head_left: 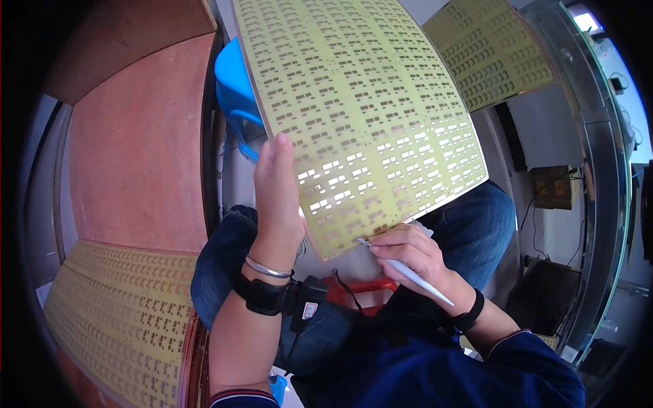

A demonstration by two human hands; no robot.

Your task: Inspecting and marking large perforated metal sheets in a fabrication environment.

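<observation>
My left hand (275, 190) grips the left edge of a large yellow-green circuit board panel (367, 88) covered in rows of small rectangular pads. The panel is tilted up in front of me, and light glints off the pads in its lower half. Some of the left fingers are hidden behind it. Near the panel's bottom edge, my right hand (411, 248) is closed round a slim white pen-shaped tool (418, 280). The tool's narrow tip meets the panel by the lower corner, while its tapered end points down toward my right wrist.
A similar panel (486, 51) stands behind at the upper right, beside a glass-edged metal frame (598, 136). Another patterned panel (122, 319) lies at lower left, below a reddish-brown board (139, 146). A blue plastic stool (235, 81) is beyond my left hand; something red (360, 289) shows between my legs.
</observation>
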